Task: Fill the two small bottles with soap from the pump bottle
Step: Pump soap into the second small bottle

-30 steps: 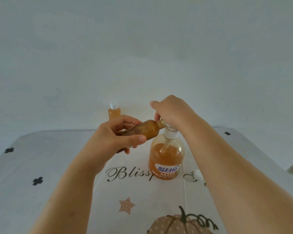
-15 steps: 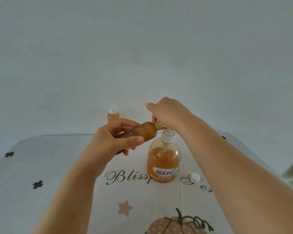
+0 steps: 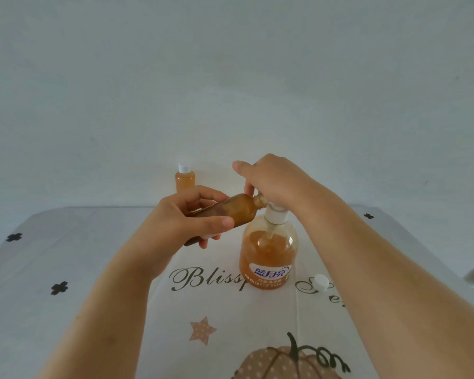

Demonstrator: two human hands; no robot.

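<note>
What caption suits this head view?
Left hand tilts small amber plastic bottle against clear orange-soap pump bottle; right hand holds its pump.

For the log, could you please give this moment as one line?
left hand grips tilted small bottle | right hand on pump bottle head | capped bottle behind | cap on table

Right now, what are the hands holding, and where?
The left hand grips the small bottle round its middle. The right hand curls over the top of the pump bottle.
</note>
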